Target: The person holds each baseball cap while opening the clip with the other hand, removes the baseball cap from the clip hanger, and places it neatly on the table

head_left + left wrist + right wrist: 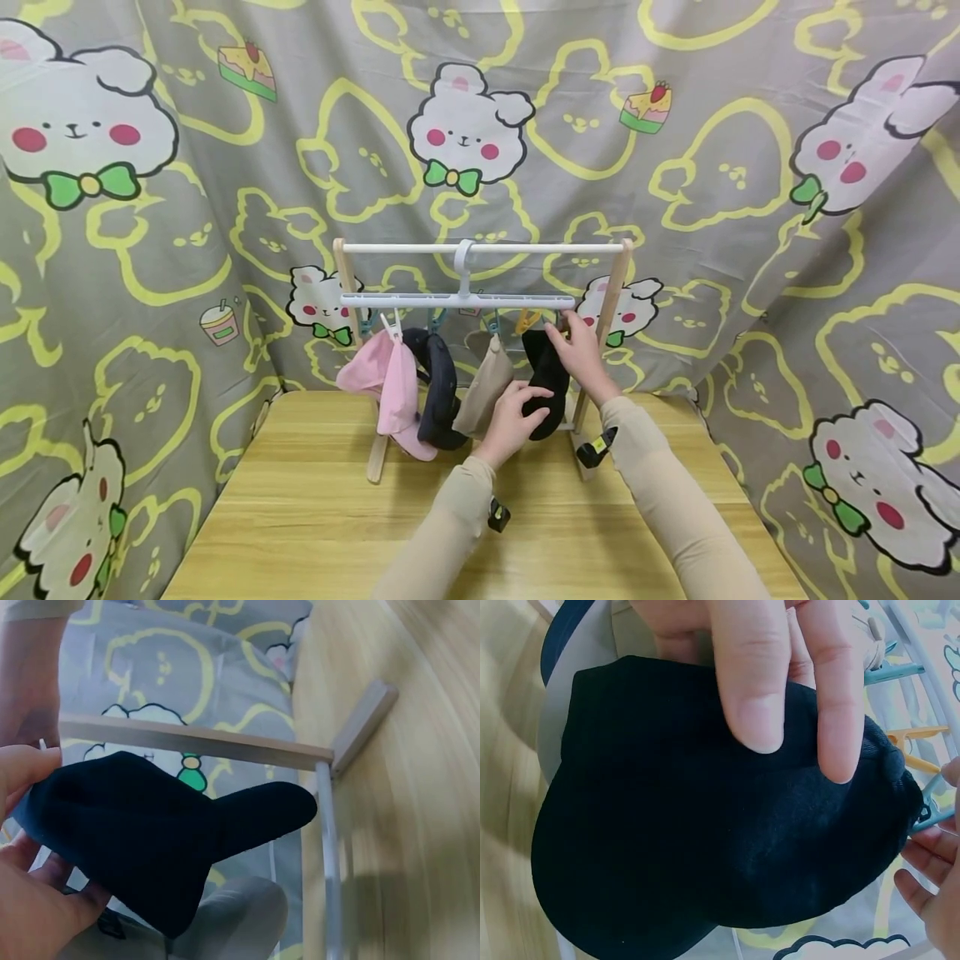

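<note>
A black cap [546, 383] hangs at the right end of a white clip hanger [450, 300]. My left hand [510, 421] holds the cap low down, on the side facing me. In the right wrist view, two left-hand digits lie over the black fabric and others pass behind it. Higher up, my right hand [585, 354] is at the cap's top edge, its fingers around a teal clip [930, 816] there. The cap's brim [274, 814] points down toward the table. Left of it hangs a beige cap [483, 392], close beside my left hand.
Further left hang a dark navy cap [441, 392] and a pink cap [397, 383]. An orange clip [527, 320] is on the hanger beside the black cap. The wood-and-white rack [555, 248] stands on the wooden table [315, 517], before a patterned curtain [577, 108].
</note>
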`<state>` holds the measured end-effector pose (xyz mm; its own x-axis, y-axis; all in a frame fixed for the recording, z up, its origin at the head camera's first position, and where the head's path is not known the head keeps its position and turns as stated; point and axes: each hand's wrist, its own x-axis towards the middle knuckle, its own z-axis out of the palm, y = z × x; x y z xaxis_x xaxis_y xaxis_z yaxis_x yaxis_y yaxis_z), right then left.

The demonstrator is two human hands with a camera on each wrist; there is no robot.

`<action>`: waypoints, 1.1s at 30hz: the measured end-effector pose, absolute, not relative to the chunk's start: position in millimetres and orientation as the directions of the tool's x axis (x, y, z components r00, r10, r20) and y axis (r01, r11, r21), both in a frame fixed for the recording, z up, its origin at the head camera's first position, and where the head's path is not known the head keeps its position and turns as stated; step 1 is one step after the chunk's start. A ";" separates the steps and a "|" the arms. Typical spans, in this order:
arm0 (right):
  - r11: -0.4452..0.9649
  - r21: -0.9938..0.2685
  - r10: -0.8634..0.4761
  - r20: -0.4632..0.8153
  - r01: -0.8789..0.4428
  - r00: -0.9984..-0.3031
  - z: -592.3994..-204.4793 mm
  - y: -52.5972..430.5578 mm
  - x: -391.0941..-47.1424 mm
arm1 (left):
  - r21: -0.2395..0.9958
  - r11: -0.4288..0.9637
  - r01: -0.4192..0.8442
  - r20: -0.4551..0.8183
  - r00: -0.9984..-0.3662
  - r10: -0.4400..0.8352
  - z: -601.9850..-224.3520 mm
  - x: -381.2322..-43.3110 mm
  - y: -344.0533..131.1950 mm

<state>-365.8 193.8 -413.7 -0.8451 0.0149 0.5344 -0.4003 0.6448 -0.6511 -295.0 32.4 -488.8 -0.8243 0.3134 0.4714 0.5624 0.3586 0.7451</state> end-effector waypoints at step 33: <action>0.639 -0.665 0.020 0.517 -0.387 -0.856 -414.8 194.8 -365.8 | 0.395 0.459 0.796 0.728 -0.576 0.372 -500.1 -292.9 34.9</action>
